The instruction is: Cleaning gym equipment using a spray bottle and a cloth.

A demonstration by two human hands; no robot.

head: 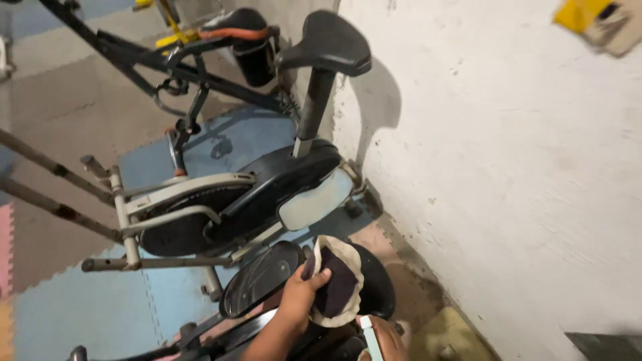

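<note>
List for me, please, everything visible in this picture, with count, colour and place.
Grey-and-black exercise bike: one, centre, on the floor mats.
Black padded saddle: one, atop its post, near the wall.
Black oval pedal: one, low centre, beside the cloth.
Cream-and-dark cleaning cloth: one, low centre, under the left hand.
Blue foam floor mats: several, lower left.
White rough wall: one, right.
Left hand: grip closed on the cloth.
Right hand: bottom edge, mostly cut off.

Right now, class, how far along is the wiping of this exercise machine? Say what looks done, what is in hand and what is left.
Done: nothing can be confirmed; no surface shows a clear wiped streak. In hand: the left hand presses a cloth against the near pedal. Left, probably: the seat, the housing and the frame bars, all untouched.
</note>
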